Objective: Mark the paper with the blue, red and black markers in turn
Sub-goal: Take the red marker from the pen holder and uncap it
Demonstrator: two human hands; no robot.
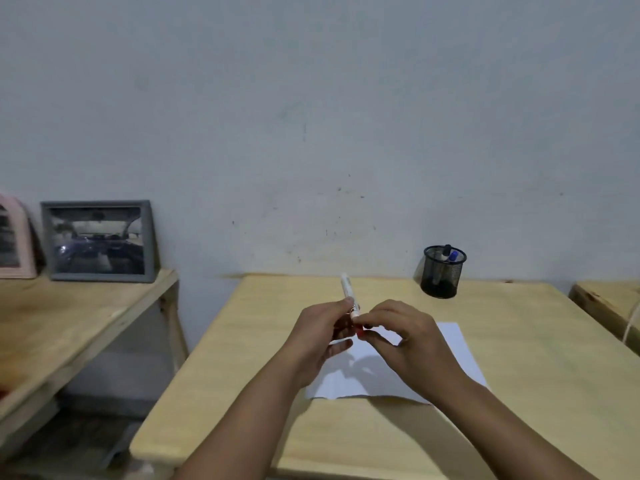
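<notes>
holding red marker [349, 299] barrel, left hand [320, 332]; right hand [403, 336] pinching its red cap [359, 332]. advice: pull straight along barrel, above paper [457, 355].

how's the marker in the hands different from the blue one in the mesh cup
The red marker is held above the paper by both hands, the left hand on its barrel and the right hand at its red cap; the blue marker stands untouched in the black mesh cup. The red marker shows most of its white barrel; the blue marker shows mainly its cap end above the rim. Both have white barrels and coloured caps.
</notes>
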